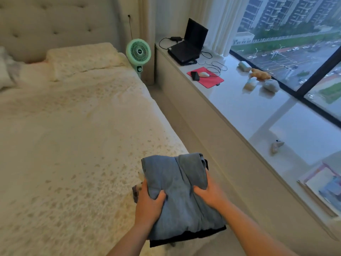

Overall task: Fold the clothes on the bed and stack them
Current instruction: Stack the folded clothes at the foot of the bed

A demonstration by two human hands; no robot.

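A stack of folded clothes (177, 183) is held above the right edge of the bed (73, 137). Its top piece is blue-grey, and a dark garment (186, 239) shows along the stack's near edge. My left hand (148, 206) grips the stack's left side with the thumb on top. On the right side, my right hand (209, 193) holds it the same way, thumb pressed into the blue cloth. Something purple (135, 193) peeks out beside my left hand; what it is cannot be told.
A pale patterned cover and a pillow (83, 58) lie on the bed. A green fan (138, 52) stands by the headboard. The window ledge (258, 115) on the right carries a laptop (190, 45), a red mouse pad (204, 77), small plush toys (262, 78) and papers (324, 187).
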